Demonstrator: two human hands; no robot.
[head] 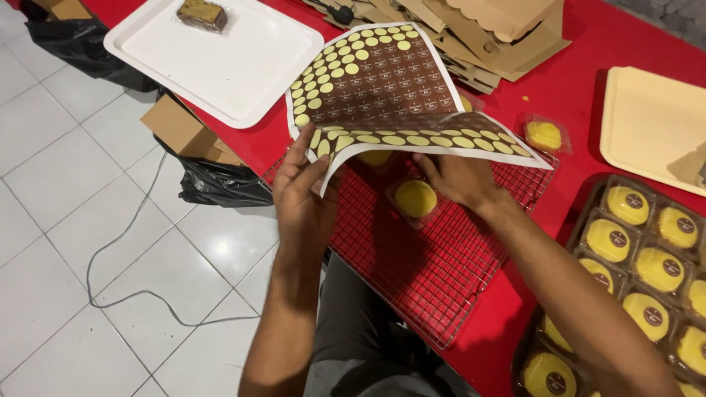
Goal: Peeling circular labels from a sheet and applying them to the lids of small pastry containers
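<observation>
My left hand (300,190) grips the lower left corner of a large sticker sheet (382,81) with rows of round brown stickers and yellow empty spots; the sheet is folded up over the wire rack. Under the sheet's lower flap my right hand (460,179) reaches in, fingers touching the sheet's underside beside a wrapped round yellow cake (415,198). That cake lies on a wire cooling rack (434,287) on the red table. Another wrapped yellow cake (544,135) sits past the sheet's right edge.
A dark tray (592,202) at right holds several stickered yellow cakes. A white tray (243,73) at top left carries a wrapped brown cake slice (201,13). Folded cardboard boxes (485,33) lie at the back, a cream tray (651,125) at far right. Black bags and a cable are on the floor.
</observation>
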